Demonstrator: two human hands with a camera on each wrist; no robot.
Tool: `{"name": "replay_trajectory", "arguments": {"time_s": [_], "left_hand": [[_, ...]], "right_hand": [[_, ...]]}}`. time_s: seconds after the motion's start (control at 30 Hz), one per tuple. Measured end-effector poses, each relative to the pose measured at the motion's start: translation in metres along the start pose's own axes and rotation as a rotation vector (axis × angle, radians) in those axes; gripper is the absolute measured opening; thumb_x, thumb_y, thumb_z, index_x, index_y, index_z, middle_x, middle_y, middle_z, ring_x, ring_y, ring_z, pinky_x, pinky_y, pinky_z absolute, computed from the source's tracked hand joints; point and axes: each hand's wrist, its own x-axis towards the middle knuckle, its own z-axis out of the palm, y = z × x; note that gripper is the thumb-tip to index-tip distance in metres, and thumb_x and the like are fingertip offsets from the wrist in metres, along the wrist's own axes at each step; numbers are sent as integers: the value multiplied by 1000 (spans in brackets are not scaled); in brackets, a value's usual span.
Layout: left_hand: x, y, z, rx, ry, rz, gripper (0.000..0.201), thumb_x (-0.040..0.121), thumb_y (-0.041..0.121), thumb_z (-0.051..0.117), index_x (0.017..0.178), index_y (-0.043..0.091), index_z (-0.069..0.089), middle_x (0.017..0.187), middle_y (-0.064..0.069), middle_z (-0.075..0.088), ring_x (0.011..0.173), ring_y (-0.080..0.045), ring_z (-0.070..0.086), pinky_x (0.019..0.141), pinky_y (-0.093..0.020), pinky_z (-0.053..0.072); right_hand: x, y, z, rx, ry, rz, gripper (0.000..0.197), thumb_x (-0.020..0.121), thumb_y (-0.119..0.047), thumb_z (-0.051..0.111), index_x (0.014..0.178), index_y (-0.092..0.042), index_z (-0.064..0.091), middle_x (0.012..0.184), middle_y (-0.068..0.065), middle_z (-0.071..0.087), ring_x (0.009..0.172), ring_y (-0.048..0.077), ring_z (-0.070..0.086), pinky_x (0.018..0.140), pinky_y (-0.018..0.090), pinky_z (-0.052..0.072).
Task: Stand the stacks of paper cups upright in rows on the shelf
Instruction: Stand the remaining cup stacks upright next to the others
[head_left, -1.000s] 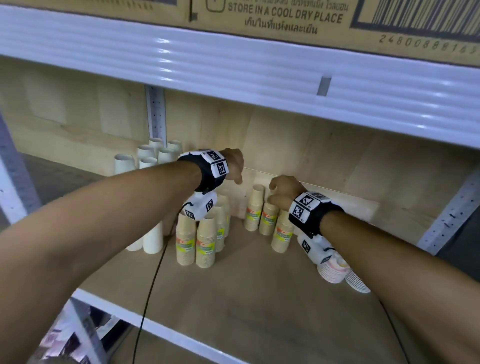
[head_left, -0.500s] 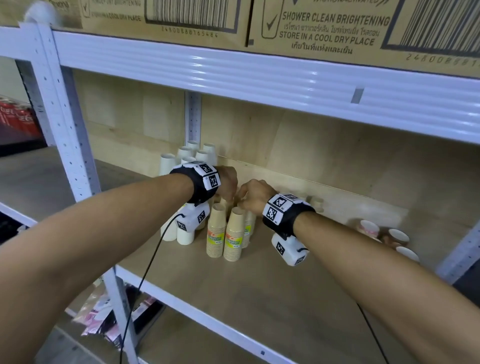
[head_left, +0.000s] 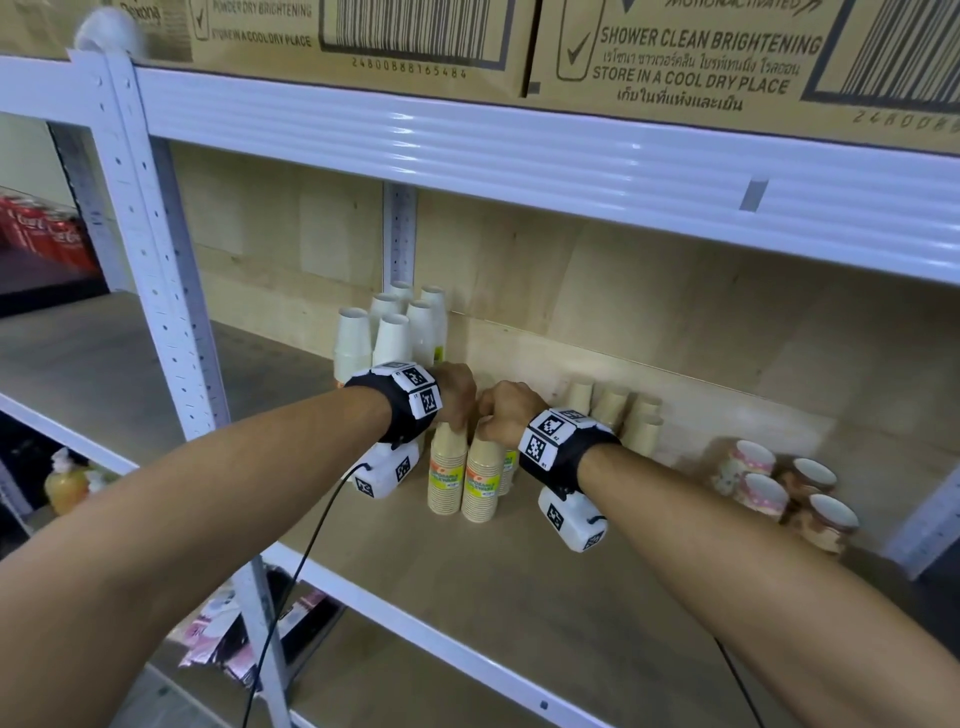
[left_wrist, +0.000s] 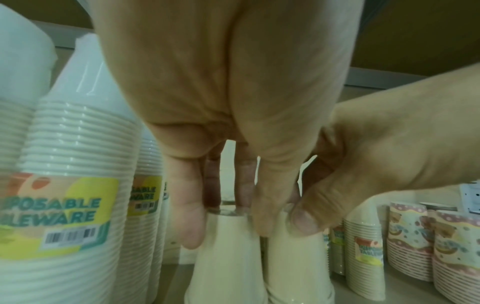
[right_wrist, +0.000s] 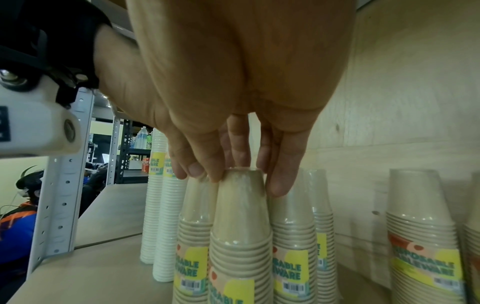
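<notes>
1. Wristbands and knuckles hide the fingertips in the head view; the brown stacks behind the front pair are mostly covered.
2. Left hand (head_left: 456, 391) pinches the top of one brown cup stack (head_left: 447, 475); right hand (head_left: 506, 410) grips its neighbour (head_left: 482, 480).
3. Both stacks stand upright, narrow ends up, touching, on the wooden shelf (head_left: 467, 587) just right of white cup stacks (head_left: 392, 332).

White cup stacks (head_left: 387, 332): 5. Tan stacks by the hands (head_left: 480, 480): 3 seen. Tan behind (head_left: 613, 408): 4. Patterned stacks (head_left: 763, 488): 4.
</notes>
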Motion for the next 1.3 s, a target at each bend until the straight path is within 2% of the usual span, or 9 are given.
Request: {"name": "replay_trajectory", "arguments": {"time_s": [0.17,0.3,0.43,0.63,0.83,0.93,1.0,1.13,1.3], "left_hand": [[0,0,4,26,-104,43,28,83,8,70,108,-4,71,111,-17,67,85,-19,54,66,-24,41],[-4,0,3,-60,-67,65,27,79,3,72,105,-3,72,114,-18,67,86,-21,56,68,-24,42],[-4,2,1,-131,-69,65,29,78,2,71,107,-1,71,113,-16,67,86,-20,57,58,-19,41],[-3,14,-14,-137,-106,92,23,74,7,74,97,13,71,103,-10,69,83,-23,66,53,-21,48],[1,49,-34,-135,-127,151,33,77,9,72,109,18,73,99,-3,70,64,-12,61,50,-17,49],[9,65,-40,-153,-101,158,29,78,8,72,106,14,74,102,-6,70,82,-20,69,55,-21,56],[15,76,-43,-160,-97,160,28,77,6,72,105,9,73,102,-11,70,79,-26,71,62,-29,58],[29,94,-45,-194,-53,161,25,79,-1,69,104,0,71,81,-6,63,51,-11,56,40,-15,44],[53,112,-39,-182,-34,186,20,78,-1,72,99,-3,70,81,-1,59,52,-1,54,42,-13,42]], "right_hand": [[-2,1,1,3,1,1,3,75,-11,69,73,-13,68,80,3,61,80,22,60,64,24,40],[-4,1,-1,-5,-1,6,32,74,-11,72,54,-22,48,73,3,58,75,21,57,62,24,39],[-11,3,-10,-8,-4,13,7,76,-12,72,80,-7,68,84,7,62,82,24,60,64,25,43],[-21,16,-31,-45,3,87,36,76,-15,73,111,-7,70,110,10,68,98,25,66,84,34,57],[-34,41,-66,-89,2,145,31,76,-15,74,107,-10,73,99,7,69,86,22,65,65,24,48],[-34,55,-74,-116,42,194,30,78,-13,74,107,-7,73,96,8,67,73,20,60,51,21,44],[-33,66,-77,-139,72,210,29,78,-13,73,107,-6,73,101,10,70,75,18,60,59,22,46],[-27,88,-81,-132,55,219,33,75,-18,76,105,-7,73,108,8,71,97,24,66,82,31,56],[-13,110,-81,-117,58,243,26,73,-17,76,97,-6,74,101,10,71,93,25,67,69,26,49]]}}
